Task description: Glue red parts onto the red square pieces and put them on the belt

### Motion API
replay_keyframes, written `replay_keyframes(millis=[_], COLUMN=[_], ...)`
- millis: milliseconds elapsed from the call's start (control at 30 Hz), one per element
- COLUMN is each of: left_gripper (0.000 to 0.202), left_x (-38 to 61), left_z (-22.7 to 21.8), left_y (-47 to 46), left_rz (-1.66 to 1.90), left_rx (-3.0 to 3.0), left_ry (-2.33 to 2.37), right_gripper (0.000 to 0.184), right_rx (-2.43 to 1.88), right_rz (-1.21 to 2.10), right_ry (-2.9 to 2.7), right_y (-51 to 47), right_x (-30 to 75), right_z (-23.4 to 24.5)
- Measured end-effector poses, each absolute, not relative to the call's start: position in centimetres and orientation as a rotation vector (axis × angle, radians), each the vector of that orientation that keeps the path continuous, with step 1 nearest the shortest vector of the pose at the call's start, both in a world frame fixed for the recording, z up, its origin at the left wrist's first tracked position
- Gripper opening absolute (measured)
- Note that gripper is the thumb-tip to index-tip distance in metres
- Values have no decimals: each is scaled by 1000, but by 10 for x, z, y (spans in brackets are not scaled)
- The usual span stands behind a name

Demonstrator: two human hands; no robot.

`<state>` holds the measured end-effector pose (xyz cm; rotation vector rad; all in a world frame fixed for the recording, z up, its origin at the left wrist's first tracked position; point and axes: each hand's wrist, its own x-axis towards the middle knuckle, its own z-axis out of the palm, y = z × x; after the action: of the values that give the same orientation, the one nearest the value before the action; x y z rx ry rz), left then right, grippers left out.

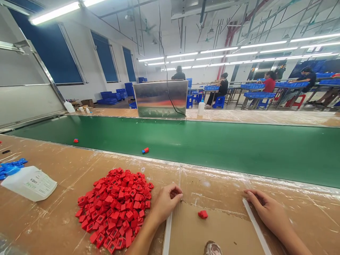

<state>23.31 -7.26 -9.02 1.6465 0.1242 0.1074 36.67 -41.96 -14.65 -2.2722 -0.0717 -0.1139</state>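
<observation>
My left hand (166, 203) is closed, thumb and index fingertips pinched together by the upper left corner of a cardboard sheet (223, 230) with white strips along its sides. Anything in that pinch is too small or hidden to name. At the opposite upper corner, my right hand (271, 212) has its thumb and index fingertips drawn together; what lies between them cannot be made out. Between the hands, a small red plastic piece (202, 214) lies on the cardboard. Left of my left forearm is a large heap of red plastic blocks (117, 209).
Beyond the worktable runs a green conveyor belt (212, 141) carrying two red-and-blue pieces (145, 150). A white plastic bottle (30, 183) lies at left beside blue pieces (12, 168). A round clear object (212, 248) sits at the near edge. People sit at far tables.
</observation>
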Motion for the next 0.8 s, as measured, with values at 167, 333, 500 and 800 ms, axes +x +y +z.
replay_keyframes(millis=[167, 333, 500, 800], left_gripper=[36, 57, 37, 46], left_x=[222, 232, 244, 235], left_z=[-70, -76, -95, -92], left_y=[-86, -121, -139, -109], left_rz=[-49, -150, -154, -206], left_rx=[1877, 2028, 1925, 1409], left_ry=[-152, -403, -361, -120], right_gripper=[53, 50, 50, 51], right_rx=[-2281, -2294, -2290, -2273], right_rz=[-140, -193, -215, -194], right_ry=[-89, -113, -135, -156], right_y=[-419, -416, -416, -416], right_x=[366, 369, 368, 366], right_z=[-147, -147, -147, -148])
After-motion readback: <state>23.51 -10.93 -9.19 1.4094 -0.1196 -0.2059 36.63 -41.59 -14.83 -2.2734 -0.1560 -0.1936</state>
